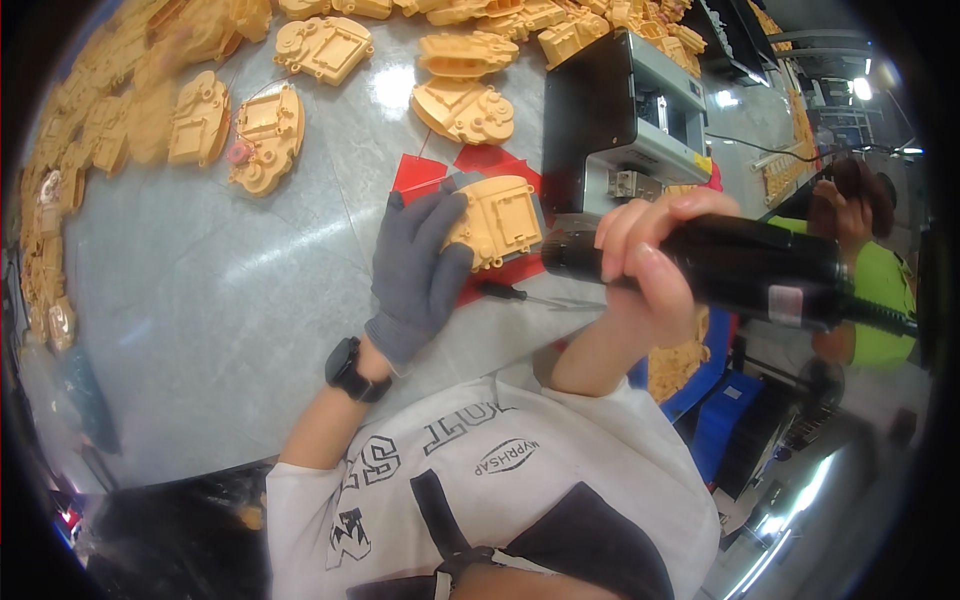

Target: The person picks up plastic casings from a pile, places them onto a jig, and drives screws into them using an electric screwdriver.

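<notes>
My left hand (420, 265), in a grey glove with a black watch at the wrist, grips a yellow-orange plastic housing (497, 222) by its left side. The housing's recessed, ribbed face is turned up, over red sheets (420, 173) on the table. My bare right hand (655, 245) is wrapped round a black corded power tool (755, 262) with a thick barrel. Its wide front end points left, close to the housing's right edge; whether they touch I cannot tell. Just below the housing lies a small screwdriver (502, 291) with a black handle.
A black and grey boxy machine (620, 120) stands beyond my right hand. More yellow housings (325, 48) lie across the grey table (220, 330), heaped along its far and left edges. Blue bins (725, 425) stand at the right. Another person in a lime-green top (885, 300) is at far right.
</notes>
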The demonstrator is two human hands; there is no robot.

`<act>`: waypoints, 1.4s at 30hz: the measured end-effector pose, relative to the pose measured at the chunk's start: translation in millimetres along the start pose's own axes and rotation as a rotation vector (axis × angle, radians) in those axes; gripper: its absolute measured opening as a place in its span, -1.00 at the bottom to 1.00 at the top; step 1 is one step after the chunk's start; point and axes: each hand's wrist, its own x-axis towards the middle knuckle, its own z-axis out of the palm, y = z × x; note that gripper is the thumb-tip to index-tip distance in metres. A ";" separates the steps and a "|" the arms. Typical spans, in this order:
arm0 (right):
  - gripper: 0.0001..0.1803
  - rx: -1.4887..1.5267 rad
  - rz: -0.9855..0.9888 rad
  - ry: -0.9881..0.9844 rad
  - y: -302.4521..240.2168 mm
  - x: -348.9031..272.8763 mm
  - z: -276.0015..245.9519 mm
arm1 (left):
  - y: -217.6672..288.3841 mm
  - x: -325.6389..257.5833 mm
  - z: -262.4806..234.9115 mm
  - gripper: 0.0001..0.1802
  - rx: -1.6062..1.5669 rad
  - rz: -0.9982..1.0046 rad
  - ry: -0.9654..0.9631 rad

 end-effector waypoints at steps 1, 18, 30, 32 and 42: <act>-0.58 -0.032 0.014 0.015 2.9 -0.5 1.0 | 0.1 0.5 0.4 -0.61 -0.014 0.002 0.001; -0.57 0.079 0.064 -0.008 20.3 0.8 3.9 | -2.4 0.0 -5.7 -0.63 -0.055 -0.019 -0.042; -0.49 0.084 -0.098 0.314 -15.9 -3.4 -38.8 | 0.0 6.0 -3.4 -0.65 -0.079 0.003 -0.027; -0.49 0.007 -0.183 0.488 -32.7 5.4 -54.7 | 2.0 2.3 -5.3 -0.65 -0.057 0.005 -0.040; -0.64 -0.189 0.052 0.446 -17.3 10.2 -65.8 | -0.7 -0.1 -5.1 -0.64 -0.043 -0.001 -0.020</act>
